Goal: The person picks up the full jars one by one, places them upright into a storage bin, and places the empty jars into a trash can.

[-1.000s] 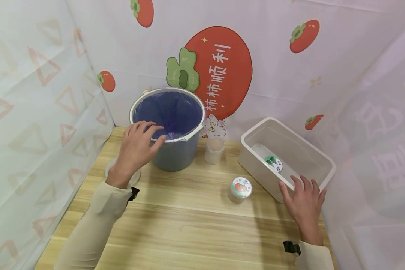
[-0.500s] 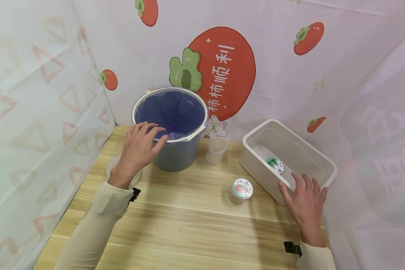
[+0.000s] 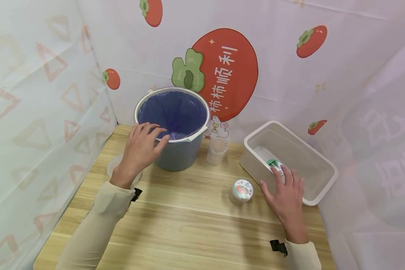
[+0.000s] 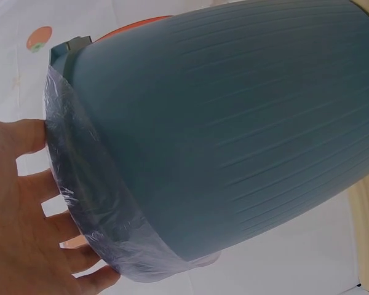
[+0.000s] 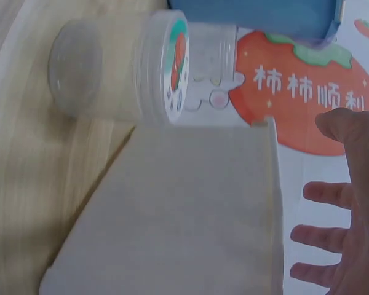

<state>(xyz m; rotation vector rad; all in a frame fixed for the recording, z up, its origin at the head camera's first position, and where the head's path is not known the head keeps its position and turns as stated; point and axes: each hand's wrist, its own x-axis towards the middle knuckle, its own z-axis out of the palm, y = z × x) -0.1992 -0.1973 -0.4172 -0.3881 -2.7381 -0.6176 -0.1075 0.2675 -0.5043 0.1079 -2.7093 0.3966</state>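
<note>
My left hand [image 3: 140,148] is at the near left rim of a blue-grey bucket [image 3: 179,155] lined with a thin purple plastic bag [image 4: 101,215]. Its fingers spread loosely over the edge. My right hand [image 3: 285,195] hovers over the near side of a beige rectangular bin [image 3: 310,161], fingers spread and holding nothing. Inside that bin, partly behind the fingertips, is a clear jar with a green-printed lid [image 3: 274,165]. Left of the right hand stands a clear jar with a red-fruit lid label [image 3: 242,190]. A clear plastic jar [image 3: 217,151] stands beside the bucket.
A round translucent disc [image 3: 114,164] lies on the wooden table [image 3: 189,232], partly under the left wrist. White printed cloth walls [image 3: 276,67] enclose the table at the back and both sides.
My right hand has moved left along the near side of the bin, toward the jar with the red-fruit label. The left hand stays at the bucket rim, and the head view shifts slightly.
</note>
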